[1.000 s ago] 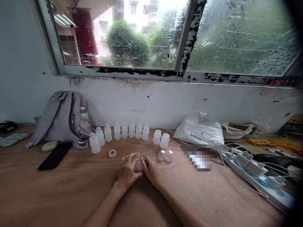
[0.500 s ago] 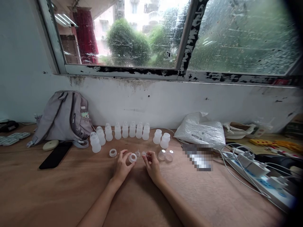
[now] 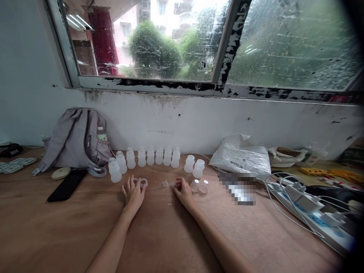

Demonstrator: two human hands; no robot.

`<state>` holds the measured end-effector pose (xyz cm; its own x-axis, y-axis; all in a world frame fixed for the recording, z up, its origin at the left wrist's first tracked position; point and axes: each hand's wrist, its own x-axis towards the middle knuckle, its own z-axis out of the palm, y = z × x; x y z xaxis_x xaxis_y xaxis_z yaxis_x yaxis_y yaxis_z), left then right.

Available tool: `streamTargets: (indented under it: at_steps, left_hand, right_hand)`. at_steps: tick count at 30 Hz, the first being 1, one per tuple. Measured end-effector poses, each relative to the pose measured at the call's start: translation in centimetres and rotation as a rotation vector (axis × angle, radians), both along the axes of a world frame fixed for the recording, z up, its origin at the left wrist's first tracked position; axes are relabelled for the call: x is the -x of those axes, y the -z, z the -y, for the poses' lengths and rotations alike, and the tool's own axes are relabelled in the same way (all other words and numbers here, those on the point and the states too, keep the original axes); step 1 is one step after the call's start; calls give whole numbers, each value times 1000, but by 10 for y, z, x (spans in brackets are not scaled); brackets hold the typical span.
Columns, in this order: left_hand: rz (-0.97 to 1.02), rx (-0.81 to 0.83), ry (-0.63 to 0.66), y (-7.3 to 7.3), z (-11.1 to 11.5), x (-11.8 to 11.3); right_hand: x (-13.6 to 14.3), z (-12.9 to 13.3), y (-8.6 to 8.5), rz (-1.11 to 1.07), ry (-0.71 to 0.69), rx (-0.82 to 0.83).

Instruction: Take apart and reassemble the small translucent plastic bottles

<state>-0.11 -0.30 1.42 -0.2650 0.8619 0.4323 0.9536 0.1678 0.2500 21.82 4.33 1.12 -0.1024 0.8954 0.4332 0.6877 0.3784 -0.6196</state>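
Backpack against wall at left, phone and pale disc before it, silvery bag and power strip right, window above.

Flat brown wooden tabletop
Slouched grey fabric backpack at ten o'clock; waisted, frosted-white plastic bottles at twelve.

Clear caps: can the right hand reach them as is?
Probably yes: the right hand is just beside the clear caps, nothing visible between, though it seems to touch a small clear piece.
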Motion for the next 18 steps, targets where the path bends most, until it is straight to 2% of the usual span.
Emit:
streamTargets:
  at_steps: [9,18]
  left_hand:
    - [-23,66,31,0,0,-2]
    - [-2,-38,70,-3,3,-3]
  right_hand:
    - [4,-4,3,59,-62,-7]
    - [3,1,0,93,-83,1]
